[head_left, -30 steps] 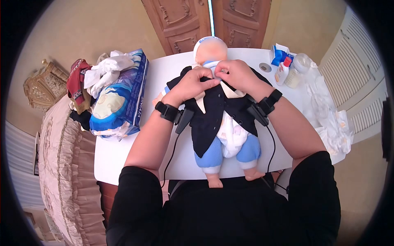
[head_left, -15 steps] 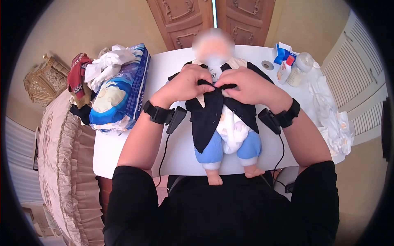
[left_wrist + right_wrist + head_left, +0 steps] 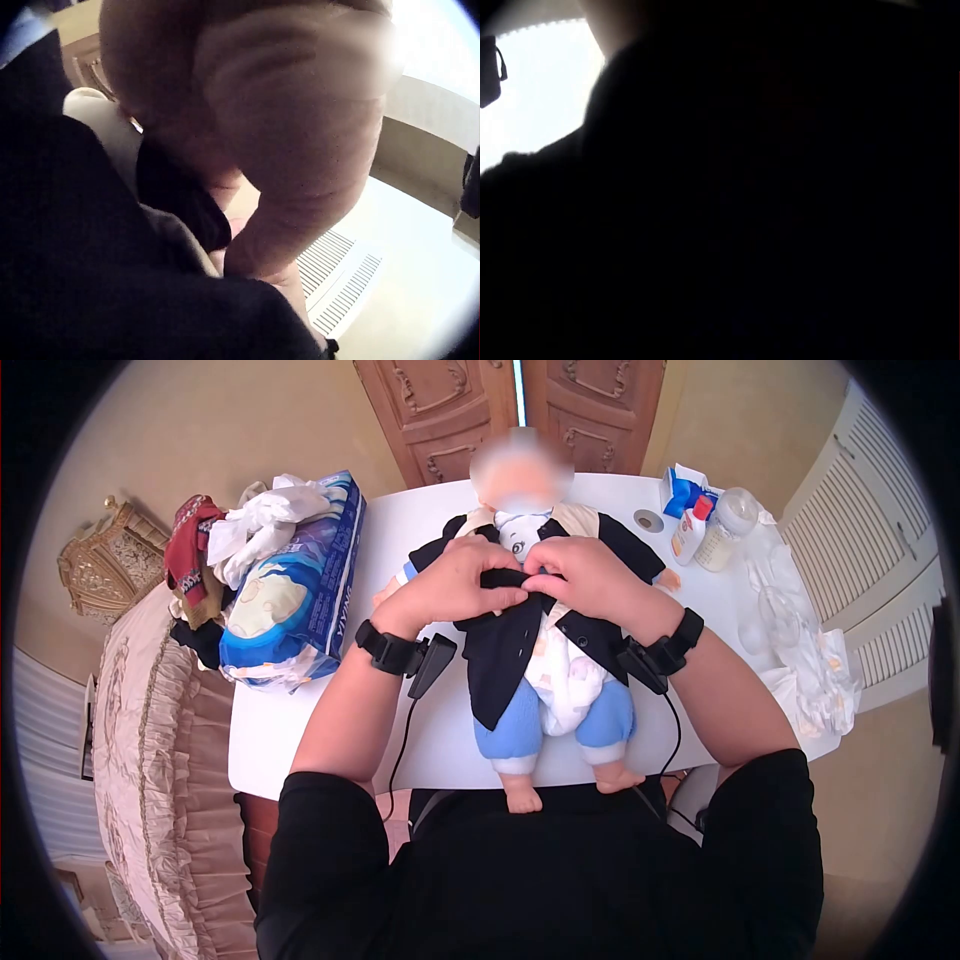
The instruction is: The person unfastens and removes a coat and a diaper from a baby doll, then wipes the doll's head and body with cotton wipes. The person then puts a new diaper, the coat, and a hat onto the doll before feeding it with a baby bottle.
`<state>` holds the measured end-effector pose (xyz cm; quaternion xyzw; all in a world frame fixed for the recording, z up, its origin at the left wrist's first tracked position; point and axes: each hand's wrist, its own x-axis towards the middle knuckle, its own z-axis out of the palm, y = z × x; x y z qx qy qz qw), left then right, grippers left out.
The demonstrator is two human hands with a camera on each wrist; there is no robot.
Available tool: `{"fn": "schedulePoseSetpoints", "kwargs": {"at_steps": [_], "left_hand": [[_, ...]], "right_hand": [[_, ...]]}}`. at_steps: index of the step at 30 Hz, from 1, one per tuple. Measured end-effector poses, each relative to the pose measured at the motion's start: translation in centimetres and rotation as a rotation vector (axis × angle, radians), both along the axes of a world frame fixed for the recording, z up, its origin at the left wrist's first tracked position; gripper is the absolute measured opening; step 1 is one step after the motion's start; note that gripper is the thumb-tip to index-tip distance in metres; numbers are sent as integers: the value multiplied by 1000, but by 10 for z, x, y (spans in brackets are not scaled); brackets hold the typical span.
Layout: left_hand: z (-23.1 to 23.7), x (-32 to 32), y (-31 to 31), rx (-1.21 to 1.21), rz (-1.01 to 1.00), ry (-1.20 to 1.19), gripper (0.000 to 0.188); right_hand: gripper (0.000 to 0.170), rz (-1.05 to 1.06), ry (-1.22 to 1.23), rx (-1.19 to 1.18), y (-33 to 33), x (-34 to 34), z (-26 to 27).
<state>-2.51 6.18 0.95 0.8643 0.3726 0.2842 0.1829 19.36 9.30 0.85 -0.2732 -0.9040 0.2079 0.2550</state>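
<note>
Doll [image 3: 505,650] lies between pack [image 3: 338,575] and bottles [image 3: 690,538].

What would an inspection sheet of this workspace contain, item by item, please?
Surface: white table, partly covered.
Job's things: doll lies face up; black jacket on it, open below the hands.
Clutter: clothes on a blue pack at left; bottles and clear plastic at right.
Hands: left hand and right hand pinch the jacket's front.
Cables: one cable hangs from each wrist camera.
Surroundings: wooden doors, frilled bed, white shutters.
</note>
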Motion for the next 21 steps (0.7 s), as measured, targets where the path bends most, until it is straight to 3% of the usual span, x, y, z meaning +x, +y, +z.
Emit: {"fn": "schedulePoseSetpoints", "kwargs": {"at_steps": [2,7,9,11,13,15,17,19,20,21], "left_hand": [[-1,1,-4,-79,-10,-41,21],[-12,5,1,-20,68,-28,22],[-16,4,1,-38,108,-85,25],[-16,-6,0,-21,109,-161,30],[-12,-20,-4,-23,124,-146,33],[-12,-39,-4,47,244,-111,35],[-5,-52,-13,153,458,126,36],[-16,-70,-15,334,593,391,35],[-20,-75,-17,121,765,529,35],[-19,-74,-20,125,769,528,35]], "right_hand": [[18,-14,20,61,1,-2,-3],[19,-50,14,277,0,-5,-7],[21,-234,-68,448,5,1,-8],[25,-242,36,403,8,11,-9],[29,-182,-45,109,0,22,6],[32,-137,-91,44,5,36,5],[30,-180,-137,323,5,51,8],[30,-253,-208,338,13,67,7],[29,-348,-324,304,20,76,2],[29,-445,-440,271,23,82,1]]}}
